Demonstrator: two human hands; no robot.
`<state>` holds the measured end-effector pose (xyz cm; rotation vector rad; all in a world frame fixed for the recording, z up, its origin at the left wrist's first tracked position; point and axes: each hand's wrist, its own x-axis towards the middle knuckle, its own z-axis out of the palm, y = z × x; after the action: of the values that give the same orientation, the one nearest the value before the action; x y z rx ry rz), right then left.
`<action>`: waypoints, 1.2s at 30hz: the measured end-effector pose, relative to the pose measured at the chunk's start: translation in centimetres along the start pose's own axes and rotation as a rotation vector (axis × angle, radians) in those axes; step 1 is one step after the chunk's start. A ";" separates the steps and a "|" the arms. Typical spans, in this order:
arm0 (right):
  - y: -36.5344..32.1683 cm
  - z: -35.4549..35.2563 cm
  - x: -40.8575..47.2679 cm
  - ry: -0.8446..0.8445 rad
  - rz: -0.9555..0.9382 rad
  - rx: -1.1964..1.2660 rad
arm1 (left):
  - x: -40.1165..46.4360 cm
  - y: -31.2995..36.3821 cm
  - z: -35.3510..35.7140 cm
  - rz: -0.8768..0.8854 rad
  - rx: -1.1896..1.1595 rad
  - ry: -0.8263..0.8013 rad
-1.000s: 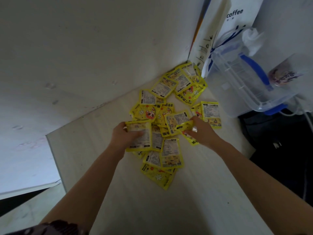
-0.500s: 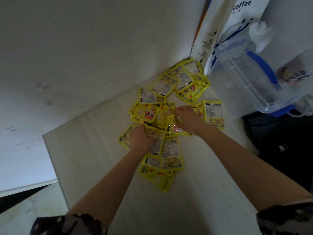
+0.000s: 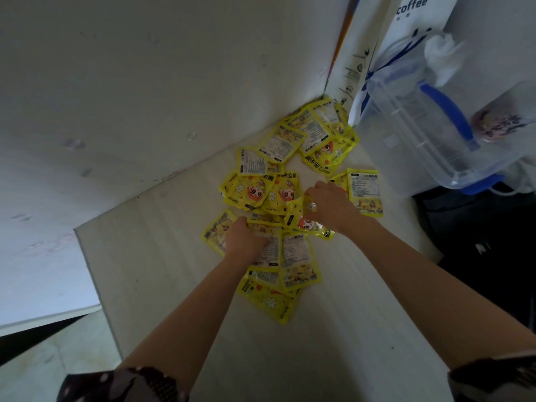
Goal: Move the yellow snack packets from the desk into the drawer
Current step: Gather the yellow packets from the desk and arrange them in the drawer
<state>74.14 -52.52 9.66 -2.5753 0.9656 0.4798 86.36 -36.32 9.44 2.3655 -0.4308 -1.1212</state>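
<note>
Dozens of yellow snack packets [image 3: 293, 198] lie strewn across the pale tabletop [image 3: 333, 329], heaped from its near middle up into the back corner against the wall. Both hands of a person reach into the pile. The left hand [image 3: 245, 242] presses down on the near packets with fingers curled into them, though whether that grip has closed around any cannot be told from here. The right hand [image 3: 329, 203] pinches a crumpled packet [image 3: 301, 217] at the centre of the heap, its foil bunched under the fingers.

By the look of it, the gathering step is in hand: packets are being raked together into handfuls, and none has yet left the tabletop. The drawer is nowhere in sight, so the next move calls for a firm hold on a bunch of the slippery sachets, a lift clear of the pile, and a carry out of this view to wherever the drawer opens.

At the right stands a clear plastic storage box [image 3: 420, 134] with blue handles [image 3: 446, 108]; its contents cannot be made out. Behind it leans a white paper bag [image 3: 377, 44] printed "coffee".
</note>
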 end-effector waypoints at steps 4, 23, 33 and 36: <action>0.2 -0.6 -1.0 -0.021 -0.003 0.058 | -0.7 -0.7 -0.2 0.005 -0.140 0.014; -2.2 4.0 -9.2 -0.043 0.432 1.065 | -2.5 -8.2 -4.2 -0.295 -0.859 0.153; -3.7 6.0 -9.1 0.062 0.505 0.944 | -1.2 -7.4 -2.9 -0.315 -0.818 0.222; -4.3 6.0 -8.9 0.074 0.481 0.892 | -0.7 -6.8 -2.6 -0.323 -0.844 0.231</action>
<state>69.57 -41.94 9.01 -1.5722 1.4224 0.0248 88.44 -29.58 7.63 1.7838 0.4494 -0.8902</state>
